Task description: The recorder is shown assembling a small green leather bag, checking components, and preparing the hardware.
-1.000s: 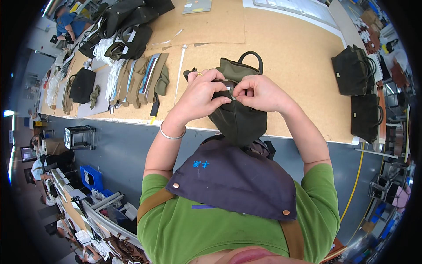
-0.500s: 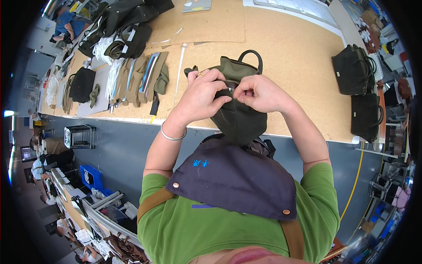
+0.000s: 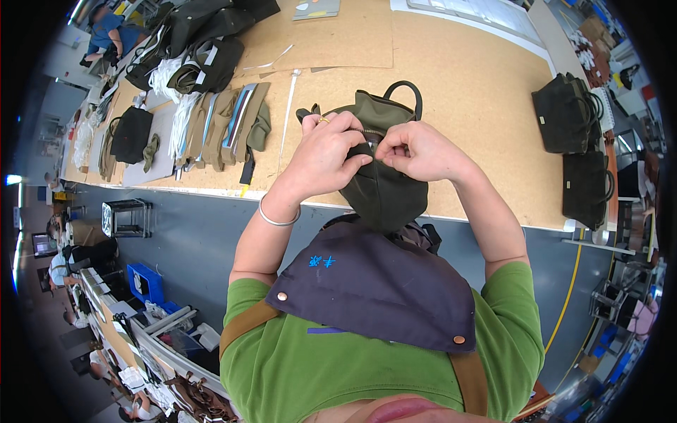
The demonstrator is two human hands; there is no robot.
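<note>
Head view, dark-olive bag (image 3: 384,197), looped handle (image 3: 417,102)

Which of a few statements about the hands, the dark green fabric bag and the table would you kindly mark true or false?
1. The bare left hand wears a thin gold-coloured ring. True.
2. The bare right hand is well away from the dark green fabric bag. False: it is at the bag's opening.
3. A round silver-coloured bangle circles the left wrist. True.
4. Long tan fabric strips lie right of the bag. False: they lie left of it.
</note>
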